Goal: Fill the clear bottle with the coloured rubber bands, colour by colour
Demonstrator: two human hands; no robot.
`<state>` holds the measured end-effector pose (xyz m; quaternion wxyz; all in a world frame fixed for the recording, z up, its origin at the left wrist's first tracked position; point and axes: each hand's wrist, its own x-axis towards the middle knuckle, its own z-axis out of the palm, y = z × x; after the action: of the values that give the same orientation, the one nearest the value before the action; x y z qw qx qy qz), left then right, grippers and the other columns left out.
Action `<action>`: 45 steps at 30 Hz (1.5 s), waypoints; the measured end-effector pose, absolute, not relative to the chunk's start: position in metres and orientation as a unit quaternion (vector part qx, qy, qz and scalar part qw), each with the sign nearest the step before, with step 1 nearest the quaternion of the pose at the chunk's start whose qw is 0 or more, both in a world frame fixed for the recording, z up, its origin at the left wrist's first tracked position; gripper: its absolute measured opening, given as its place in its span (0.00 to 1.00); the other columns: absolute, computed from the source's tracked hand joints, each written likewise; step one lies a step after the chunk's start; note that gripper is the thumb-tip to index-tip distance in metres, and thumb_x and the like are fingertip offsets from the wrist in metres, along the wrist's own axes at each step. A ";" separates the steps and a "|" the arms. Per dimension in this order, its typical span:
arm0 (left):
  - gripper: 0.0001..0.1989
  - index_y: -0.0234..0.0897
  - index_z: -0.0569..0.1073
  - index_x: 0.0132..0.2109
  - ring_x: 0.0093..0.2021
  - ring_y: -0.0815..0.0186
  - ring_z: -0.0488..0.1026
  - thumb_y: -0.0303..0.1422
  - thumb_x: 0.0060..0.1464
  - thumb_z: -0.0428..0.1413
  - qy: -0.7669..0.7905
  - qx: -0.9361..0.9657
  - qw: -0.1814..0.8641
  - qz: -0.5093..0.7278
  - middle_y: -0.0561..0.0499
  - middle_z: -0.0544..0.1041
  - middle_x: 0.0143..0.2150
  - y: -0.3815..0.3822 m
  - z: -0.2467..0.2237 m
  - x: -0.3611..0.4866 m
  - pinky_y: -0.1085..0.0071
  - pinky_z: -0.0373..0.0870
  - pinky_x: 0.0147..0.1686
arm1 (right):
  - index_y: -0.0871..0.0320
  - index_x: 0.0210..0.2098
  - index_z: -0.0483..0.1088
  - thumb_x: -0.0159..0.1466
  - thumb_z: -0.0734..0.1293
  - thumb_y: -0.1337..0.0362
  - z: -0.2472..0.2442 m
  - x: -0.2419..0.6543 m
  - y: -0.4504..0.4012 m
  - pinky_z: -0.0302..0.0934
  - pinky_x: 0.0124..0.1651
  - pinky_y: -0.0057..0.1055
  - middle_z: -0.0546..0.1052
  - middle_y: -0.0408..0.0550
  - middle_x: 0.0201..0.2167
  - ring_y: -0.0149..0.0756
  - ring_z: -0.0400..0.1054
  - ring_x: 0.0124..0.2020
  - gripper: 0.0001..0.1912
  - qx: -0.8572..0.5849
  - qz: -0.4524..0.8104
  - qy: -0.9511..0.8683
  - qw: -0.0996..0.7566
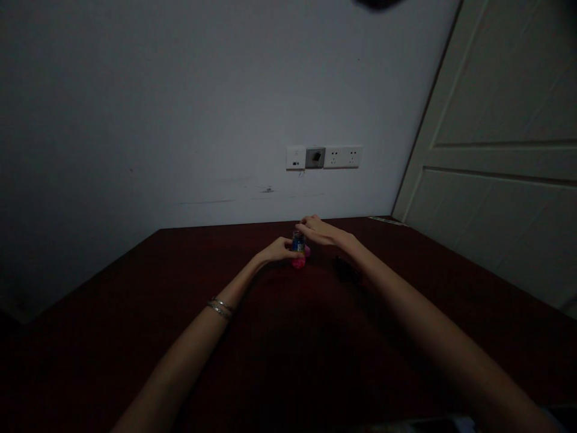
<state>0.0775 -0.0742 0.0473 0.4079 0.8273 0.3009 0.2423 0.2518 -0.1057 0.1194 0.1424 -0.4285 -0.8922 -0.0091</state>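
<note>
My left hand [282, 249] grips a small clear jar with an unreadable blue label [298, 246]; my right hand [314, 229] pinches at its top.

Matt painted wall [180, 120], dark reddish wood-look tabletop [202, 270] (faintly glossy), shiny metal bracelets [220, 307], clear-looking jar [298, 240]

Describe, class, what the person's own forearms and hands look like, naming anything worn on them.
The left forearm wears silvery, slim bangles, seemingly two or more, near the wrist. The right forearm shows no jewellery. Both hands are gloveless, and no sleeve clearly shows.
</note>
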 end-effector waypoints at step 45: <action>0.18 0.29 0.73 0.35 0.27 0.71 0.65 0.40 0.42 0.59 0.299 0.818 0.414 0.266 0.49 0.73 0.30 -0.094 0.043 0.109 0.75 0.60 0.27 | 0.60 0.42 0.72 0.53 0.67 0.59 0.027 0.354 -0.105 0.61 0.42 0.32 0.76 0.53 0.40 0.40 0.69 0.39 0.19 -0.579 0.182 -0.783 0.134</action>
<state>0.1094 -0.0944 0.0429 0.4135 0.8178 0.2988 0.2663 0.3544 -0.1046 0.0273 0.1336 -0.5794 -0.7832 0.1815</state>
